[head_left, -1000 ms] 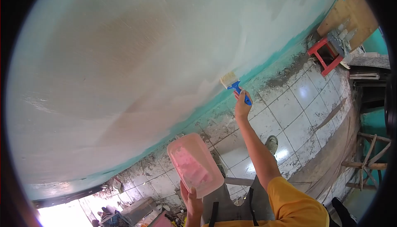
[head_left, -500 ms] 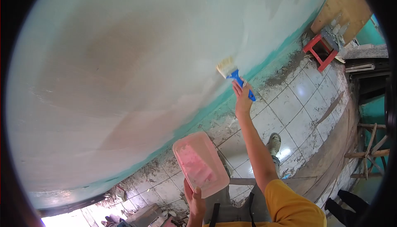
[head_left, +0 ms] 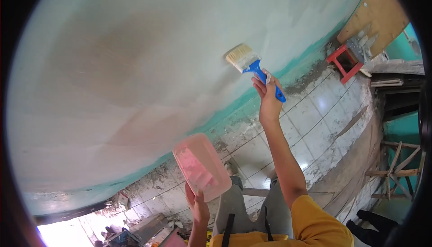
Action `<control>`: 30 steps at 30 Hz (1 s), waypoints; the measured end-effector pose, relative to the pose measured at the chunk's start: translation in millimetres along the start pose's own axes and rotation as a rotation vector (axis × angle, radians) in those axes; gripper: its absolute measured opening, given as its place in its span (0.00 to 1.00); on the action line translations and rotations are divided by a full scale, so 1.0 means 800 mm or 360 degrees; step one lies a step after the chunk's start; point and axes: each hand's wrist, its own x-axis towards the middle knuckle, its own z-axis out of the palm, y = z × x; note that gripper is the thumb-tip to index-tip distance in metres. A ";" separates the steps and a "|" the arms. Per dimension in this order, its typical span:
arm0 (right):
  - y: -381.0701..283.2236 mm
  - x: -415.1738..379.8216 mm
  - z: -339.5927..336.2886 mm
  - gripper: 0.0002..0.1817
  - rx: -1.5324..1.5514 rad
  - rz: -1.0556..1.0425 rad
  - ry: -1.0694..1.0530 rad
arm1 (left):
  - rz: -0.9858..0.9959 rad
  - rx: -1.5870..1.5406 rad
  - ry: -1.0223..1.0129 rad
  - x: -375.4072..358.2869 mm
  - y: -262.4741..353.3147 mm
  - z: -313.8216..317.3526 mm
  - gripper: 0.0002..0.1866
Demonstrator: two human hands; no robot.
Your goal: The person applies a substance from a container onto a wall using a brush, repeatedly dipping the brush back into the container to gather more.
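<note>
My right hand is closed around the blue handle of a wide paintbrush. Its pale bristles point up and left, close over the wall, which is whitish with darker patches and a teal strip along its foot. Lower down, my left hand grips the near edge of a pink plastic tub. Pink-white paint covers part of the tub's inside.
Dirty white floor tiles run along the wall, littered with debris. A red stool stands at the upper right near a wooden board. Wooden trestles are at the right. Assorted clutter lies at the lower left.
The brush has moved slightly up, its bristles now showing broader and farther from the wall's foot. The tub has shifted left and up in view, along with my left hand.
</note>
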 end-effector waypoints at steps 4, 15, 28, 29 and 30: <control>-0.067 -0.026 -0.023 0.20 -0.0037 0.0059 -0.0094 | 0.0074 0.0014 -0.0048 0.010 0.020 0.028 0.39; -0.276 -0.136 -0.031 0.12 -0.0434 -0.0110 -0.0326 | 0.0253 0.0092 -0.0369 0.001 0.144 0.137 0.37; -0.294 -0.181 0.014 0.12 -0.1647 -0.0626 -0.0599 | 0.0255 0.0581 -0.0613 -0.013 0.203 0.126 0.36; -0.291 -0.183 0.014 0.14 -0.1648 -0.0545 -0.0596 | 0.0247 0.0588 -0.0629 -0.015 0.205 0.123 0.36; -0.288 -0.185 0.015 0.14 -0.1651 -0.0548 -0.0582 | 0.0242 0.0602 -0.0645 -0.014 0.208 0.123 0.36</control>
